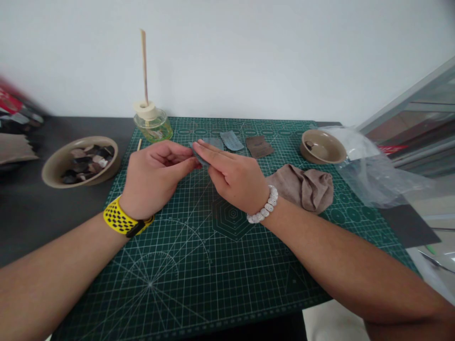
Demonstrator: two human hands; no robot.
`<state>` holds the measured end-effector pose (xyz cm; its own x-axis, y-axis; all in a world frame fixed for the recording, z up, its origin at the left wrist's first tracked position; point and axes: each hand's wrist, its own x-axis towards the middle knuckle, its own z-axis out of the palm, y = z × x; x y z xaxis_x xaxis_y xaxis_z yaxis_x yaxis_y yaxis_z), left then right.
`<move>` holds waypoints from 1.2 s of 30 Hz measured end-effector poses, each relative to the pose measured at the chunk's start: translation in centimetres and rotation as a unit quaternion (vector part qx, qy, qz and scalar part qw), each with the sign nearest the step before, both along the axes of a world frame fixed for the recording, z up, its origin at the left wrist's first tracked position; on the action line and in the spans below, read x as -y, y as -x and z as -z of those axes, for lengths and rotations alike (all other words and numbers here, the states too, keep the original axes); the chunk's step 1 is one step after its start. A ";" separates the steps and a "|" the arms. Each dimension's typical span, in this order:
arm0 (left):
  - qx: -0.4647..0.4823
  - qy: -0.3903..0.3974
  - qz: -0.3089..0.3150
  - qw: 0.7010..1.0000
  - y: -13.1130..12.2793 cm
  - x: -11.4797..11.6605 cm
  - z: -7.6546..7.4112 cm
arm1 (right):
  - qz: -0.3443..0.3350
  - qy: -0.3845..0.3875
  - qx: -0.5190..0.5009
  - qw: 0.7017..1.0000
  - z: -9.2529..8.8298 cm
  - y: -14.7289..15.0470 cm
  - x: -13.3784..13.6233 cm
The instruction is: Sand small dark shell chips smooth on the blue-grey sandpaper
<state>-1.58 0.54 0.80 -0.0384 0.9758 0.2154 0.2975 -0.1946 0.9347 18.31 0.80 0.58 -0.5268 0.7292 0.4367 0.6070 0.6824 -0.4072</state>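
My left hand [154, 173] has its fingers closed in a pinch at the middle of the view, above the green cutting mat [177, 293]. Facing it, my right hand [234, 175] presses a small blue-grey piece [200, 155] between its fingers, and the two hands meet at this piece. Whether anything else is between the left fingertips is hidden. Just behind the hands, a light blue square [232, 140] and a brown square [259, 147] lie on the mat. A crumpled brown cloth [313, 189] rests beside my right wrist.
At the left stands a bowl [53, 170] of dark and light pieces. A glass bottle [153, 128] with a stick is at the back left. On the right are a bowl [329, 154] with a small piece inside and a clear plastic bag [377, 177].
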 end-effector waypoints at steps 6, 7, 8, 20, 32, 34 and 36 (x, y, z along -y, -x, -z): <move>0.044 -0.011 0.011 0.999 0.1 -0.4 0.8 | 0.013 0.002 -0.032 0.999 0.4 0.1 0.1; 0.050 -0.011 0.011 0.999 0.1 -0.4 0.9 | 0.017 0.007 -0.040 0.999 0.4 0.1 0.1; 0.059 -0.012 0.013 0.998 0.1 -0.5 0.9 | 0.022 0.013 -0.048 0.999 0.5 0.1 0.1; -0.041 -0.048 0.028 0.998 -0.1 -0.3 -0.2 | -0.014 0.015 -0.044 0.999 0.8 0.0 -0.2; -0.032 -0.017 0.019 0.999 -0.1 0.0 -0.2 | 0.001 0.015 -0.029 0.999 0.5 0.0 0.1; -0.034 -0.027 0.025 0.999 0.0 0.0 -0.3 | -0.010 0.010 -0.028 1.000 0.5 0.1 0.2; -0.022 -0.029 0.030 0.999 0.0 0.0 -0.3 | -0.015 0.010 -0.025 1.000 0.4 0.2 0.2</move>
